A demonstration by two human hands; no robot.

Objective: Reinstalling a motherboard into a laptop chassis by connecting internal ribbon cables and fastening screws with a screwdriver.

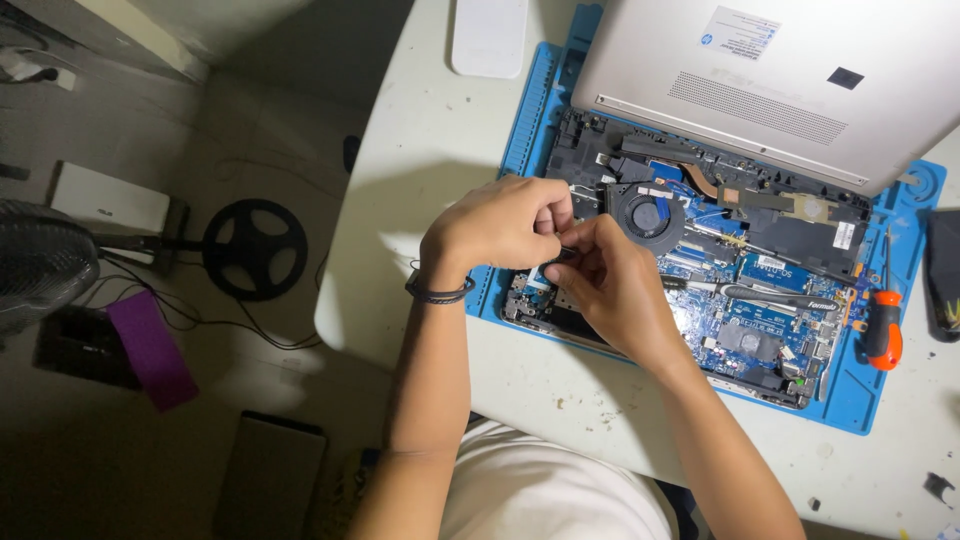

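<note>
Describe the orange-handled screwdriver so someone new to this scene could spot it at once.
Start at the blue repair mat under the opened laptop on the white table. Follow its right edge past the circuit board. There lies the screwdriver, the only tool with a bright orange grip; the tool beside it is black.

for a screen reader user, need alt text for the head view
Two bare hands, left hand and right hand, pinch a small dark part over an opened laptop on a blue mat. An orange-handled screwdriver lies at the right, on a white table.
</note>
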